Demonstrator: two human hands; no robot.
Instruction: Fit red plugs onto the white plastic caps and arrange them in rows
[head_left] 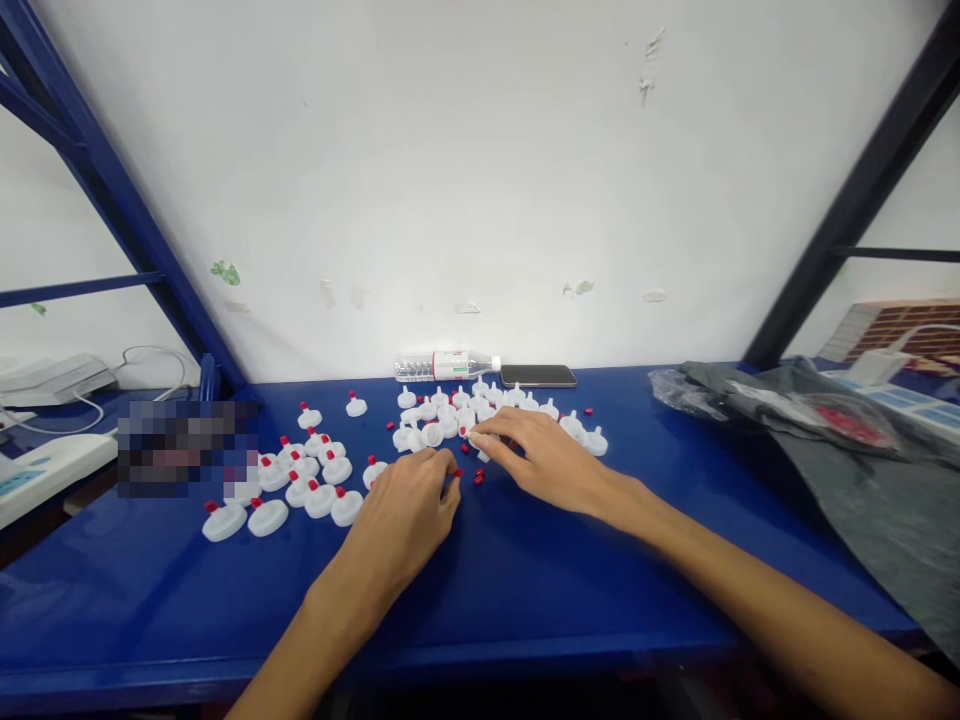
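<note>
The blue table [525, 590] carries it all. Left of the water bottle [446, 366] sit capped white discs [300, 480]; in front of it, the uncapped pile [465, 415]. The right hand [551, 462] pinches one white disc at that pile, while the left hand [409, 510] rests with its grip curled beside loose red caps [478, 477]. A nudge could likely roll those caps away.

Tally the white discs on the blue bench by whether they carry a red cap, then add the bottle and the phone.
White discs with a red cap, left group: about 16
White discs without a red cap, by the hands: about 20
Plastic bottle: 1
Phone: 1
Total: about 38
</note>
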